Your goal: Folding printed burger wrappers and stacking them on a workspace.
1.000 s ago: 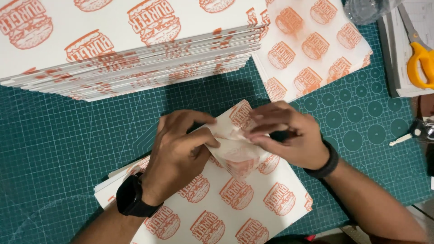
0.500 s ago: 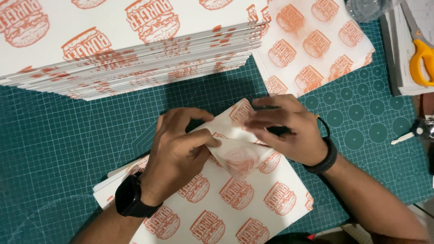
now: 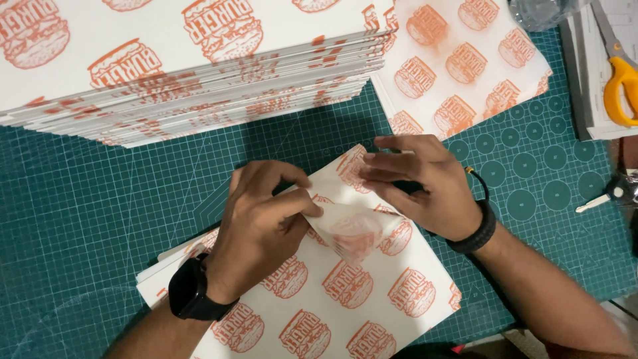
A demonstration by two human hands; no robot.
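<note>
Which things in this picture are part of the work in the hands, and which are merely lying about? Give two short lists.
In the work:
left hand and right hand, both pinching the folded corner
top printed sheet, its corner folded over
small pile of printed sheets beneath it

Lying about:
tall stack of printed sheets
loose printed sheets
yellow-handled scissors
green cutting mat

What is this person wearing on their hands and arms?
Both hands are bare, with no gloves and no sleeves in view. The left hand has a black watch with a dark square face on its wrist. The right hand has a black band on its wrist, with a thin cord.
</note>
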